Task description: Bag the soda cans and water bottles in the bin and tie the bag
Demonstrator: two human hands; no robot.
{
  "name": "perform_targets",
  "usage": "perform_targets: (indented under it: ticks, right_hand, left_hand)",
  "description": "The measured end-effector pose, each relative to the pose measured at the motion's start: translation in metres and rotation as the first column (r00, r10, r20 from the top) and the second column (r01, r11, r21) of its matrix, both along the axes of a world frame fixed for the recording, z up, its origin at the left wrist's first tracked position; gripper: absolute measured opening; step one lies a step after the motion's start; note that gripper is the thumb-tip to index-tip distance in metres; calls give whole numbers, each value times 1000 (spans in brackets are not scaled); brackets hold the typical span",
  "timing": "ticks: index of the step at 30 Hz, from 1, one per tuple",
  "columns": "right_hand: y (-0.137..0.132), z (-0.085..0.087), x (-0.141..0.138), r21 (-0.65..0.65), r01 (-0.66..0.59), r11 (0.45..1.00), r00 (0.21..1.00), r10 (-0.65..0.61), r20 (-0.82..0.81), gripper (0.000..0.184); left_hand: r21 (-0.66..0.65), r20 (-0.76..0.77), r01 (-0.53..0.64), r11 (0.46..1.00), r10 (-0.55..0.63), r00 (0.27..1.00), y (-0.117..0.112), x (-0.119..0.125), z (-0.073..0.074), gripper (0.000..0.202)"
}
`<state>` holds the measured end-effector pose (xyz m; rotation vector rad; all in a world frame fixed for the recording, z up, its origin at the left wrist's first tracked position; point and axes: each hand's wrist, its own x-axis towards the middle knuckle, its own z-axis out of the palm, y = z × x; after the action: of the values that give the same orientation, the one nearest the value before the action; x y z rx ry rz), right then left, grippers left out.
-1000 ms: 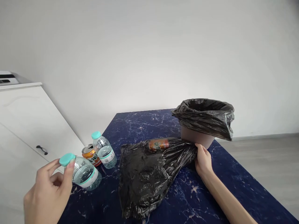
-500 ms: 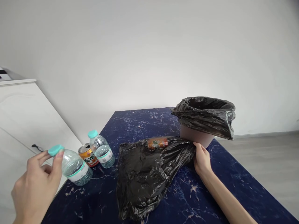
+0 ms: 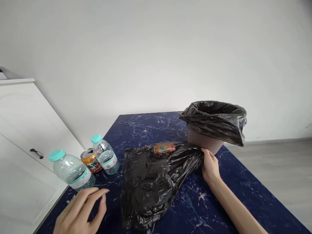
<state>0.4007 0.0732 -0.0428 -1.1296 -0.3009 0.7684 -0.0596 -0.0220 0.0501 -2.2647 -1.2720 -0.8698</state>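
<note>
A: Where was the black plastic bag [image 3: 148,182]?
B: Lying flat and crumpled mid-table, its neck bunched toward the right. An orange patch with green lettering [image 3: 164,149] showed at its far edge. Couldn't tell if that sat under the film or on top.
A: Grip?
B: Right hand [image 3: 211,165] had the bunched neck pinched between thumb and fingers. Left hand [image 3: 80,211] held nothing: fingers slightly bent, gap between thumb and fingertips, over the near left part of the table, well clear of the bag.
A: What was near the left hand?
B: The near bottle [image 3: 73,170], just beyond the fingers; contact unclear. Behind it, an orange can [image 3: 91,161], top side up, then the far bottle [image 3: 106,156]. Both bottles had teal caps, white labels and some clear liquid.
A: And near the right?
B: A pale bin [image 3: 202,141], just behind the bag's neck. A black liner [image 3: 214,122] was folded over its rim, mouth facing up.
A: Surroundings?
B: Dark blue marbled table [image 3: 138,130]. White cabinet [image 3: 36,120] on the left with 1 dark handle [image 3: 36,153]. Plain pale wall [image 3: 156,58] behind, grey floor [image 3: 275,165] at right.
</note>
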Motion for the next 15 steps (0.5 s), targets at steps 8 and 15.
perform_targets:
  ticks: [8, 15]
  right_hand:
    - [0, 2, -1, 2, -6, 1000, 1000, 6, -6, 22]
    - [1, 1, -1, -14, -8, 1000, 1000, 8, 2, 21]
  left_hand:
    - [-328, -38, -27, 944, 15, 999, 21, 21, -24, 27]
    - [-539, 41, -205, 817, 269, 962, 43, 55, -11, 33]
